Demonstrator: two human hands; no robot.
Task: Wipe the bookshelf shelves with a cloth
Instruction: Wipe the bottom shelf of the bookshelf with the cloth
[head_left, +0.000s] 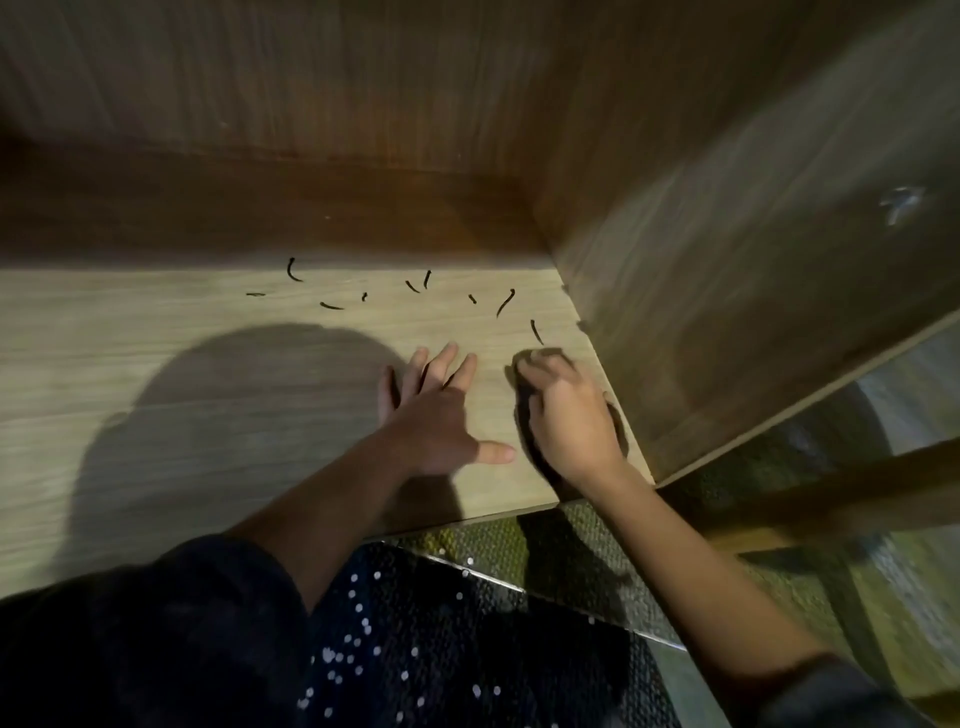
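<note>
Bottom of frame: a dark sleeve (130, 649) and a sequinned dark garment (415, 649) are showing, with a woven floor mat (519, 530) lying just below the shelf edge.

Centre: the person is leaning into the bookshelf. The left hand (441, 415) is lying flat on the shelf (104, 322), fingers straight and spread, holding nothing, probably bracing. Just beside it, centre right, the right hand (571, 421) is curling its fingers over a dark cloth (524, 421) and pressing it onto the shelf close to the right side panel (727, 312). The cloth is mostly hidden; only dark edges are peeking out, and they are hard to tell from shadow.

Handling, as a judgement: the cloth is looking soft, light and limp, so it is bunching under the palm. Best hold is a wad in curled fingers with the palm pressing down; a loose pinch is likely letting it slide or fold.

Farther back, upper centre: small dark curved bits (501, 304) are lying scattered on the shelf, apart from both hands, not yet wiped away. They are probably light and easy to push.

Farthest: the darker back panel (311, 208) is filling the top of the frame.
</note>
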